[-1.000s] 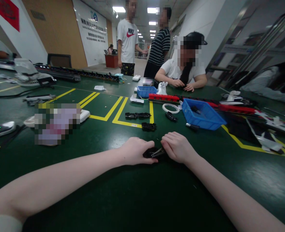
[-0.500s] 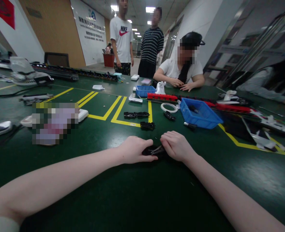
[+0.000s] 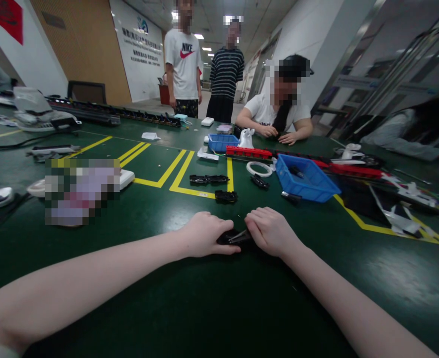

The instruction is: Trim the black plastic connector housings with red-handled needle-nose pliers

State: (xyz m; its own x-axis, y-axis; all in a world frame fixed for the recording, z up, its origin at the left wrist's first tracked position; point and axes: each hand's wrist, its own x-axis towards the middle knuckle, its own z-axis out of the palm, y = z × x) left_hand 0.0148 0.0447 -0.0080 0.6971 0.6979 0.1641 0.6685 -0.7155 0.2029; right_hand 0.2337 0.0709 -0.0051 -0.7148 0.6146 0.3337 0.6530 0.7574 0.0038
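Low over the green tabletop (image 3: 159, 313), my left hand (image 3: 204, 233) is closed, thumb and fingers pinching a small black part (image 3: 224, 237). My right hand (image 3: 271, 230) is wrapped round a pair of dark tweezers (image 3: 241, 237), whose pale metal tips point left and meet the black part. Much of the part lies hidden in my left fingers. Just beyond my hands are a short black piece (image 3: 225, 197), a longer black piece (image 3: 209, 179) and another black piece (image 3: 260, 181).
A blue bin (image 3: 307, 181) holds a few dark items, with a black-handled brush (image 3: 291, 197) beside it. A white ring (image 3: 259, 169), a smaller blue tray (image 3: 222, 143) and a red rail (image 3: 249, 152) lie farther back. A phone (image 3: 83, 196) is at left. Across the table sits a co-worker (image 3: 279, 117).
The view has shifted slightly, so the hands and table items appear a little left and lower. Both hands keep the same grip on the black part and the tweezers.
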